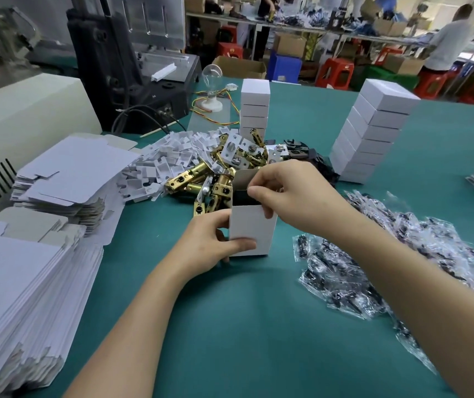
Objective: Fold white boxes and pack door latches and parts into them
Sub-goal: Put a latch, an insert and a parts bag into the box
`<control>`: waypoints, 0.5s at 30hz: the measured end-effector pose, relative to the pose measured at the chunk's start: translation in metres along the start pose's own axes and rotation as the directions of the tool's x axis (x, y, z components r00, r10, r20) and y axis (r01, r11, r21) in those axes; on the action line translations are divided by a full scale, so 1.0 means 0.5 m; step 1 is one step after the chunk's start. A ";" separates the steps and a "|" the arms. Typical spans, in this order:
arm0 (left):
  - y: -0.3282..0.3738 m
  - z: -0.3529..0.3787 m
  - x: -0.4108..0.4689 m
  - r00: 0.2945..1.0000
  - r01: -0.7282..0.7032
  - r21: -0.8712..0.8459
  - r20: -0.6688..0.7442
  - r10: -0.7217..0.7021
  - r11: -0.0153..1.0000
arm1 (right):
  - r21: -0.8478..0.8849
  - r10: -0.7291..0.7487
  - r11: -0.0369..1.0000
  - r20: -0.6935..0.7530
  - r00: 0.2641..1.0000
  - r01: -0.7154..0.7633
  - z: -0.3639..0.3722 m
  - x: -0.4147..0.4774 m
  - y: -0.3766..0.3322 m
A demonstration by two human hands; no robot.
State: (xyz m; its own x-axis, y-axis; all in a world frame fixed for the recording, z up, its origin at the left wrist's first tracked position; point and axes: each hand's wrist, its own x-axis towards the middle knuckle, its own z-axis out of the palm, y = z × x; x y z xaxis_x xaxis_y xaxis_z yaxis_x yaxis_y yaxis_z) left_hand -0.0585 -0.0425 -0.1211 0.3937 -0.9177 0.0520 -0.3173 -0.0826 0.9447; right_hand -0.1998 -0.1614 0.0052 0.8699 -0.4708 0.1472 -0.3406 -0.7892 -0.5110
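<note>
A small white box (251,228) stands upright on the green table (230,326), its top open with something dark inside. My left hand (208,244) grips its lower left side, thumb across the front. My right hand (290,193) pinches a flap at the box's open top. Just behind the box lies a heap of brass door latches (201,179). White card pieces (169,159) are piled to their left, and black parts (302,150) sit behind my right hand.
Flat unfolded boxes lie stacked at the left (23,297) and behind that (72,173). Two towers of packed white boxes (371,133) (254,107) stand at the back. Clear bags of dark screws (373,268) spread at the right. A machine (132,70) and a bulb (212,74) sit far left.
</note>
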 end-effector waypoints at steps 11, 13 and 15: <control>-0.006 0.000 0.000 1.000 -0.007 -0.021 0.017 0.007 1.000 | 0.156 0.192 0.979 -0.481 0.855 -0.132 -0.061 -0.007 0.075; -0.005 0.000 -0.001 1.000 -0.010 -0.023 0.011 0.010 1.000 | -0.092 0.257 0.952 -0.287 0.923 -0.294 -0.054 -0.013 0.108; -0.004 0.000 0.000 1.000 -0.007 -0.015 -0.005 0.007 1.000 | -0.404 0.328 0.871 0.057 0.943 -0.279 -0.023 -0.027 0.126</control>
State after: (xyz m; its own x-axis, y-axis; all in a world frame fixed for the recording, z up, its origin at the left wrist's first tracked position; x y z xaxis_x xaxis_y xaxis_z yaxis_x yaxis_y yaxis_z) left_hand -0.0579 -0.0423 -0.1231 0.3961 -0.9162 0.0600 -0.3070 -0.0706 0.9491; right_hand -0.2373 -0.2091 -0.0190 0.7286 -0.6806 -0.0770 -0.6837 -0.7155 -0.1437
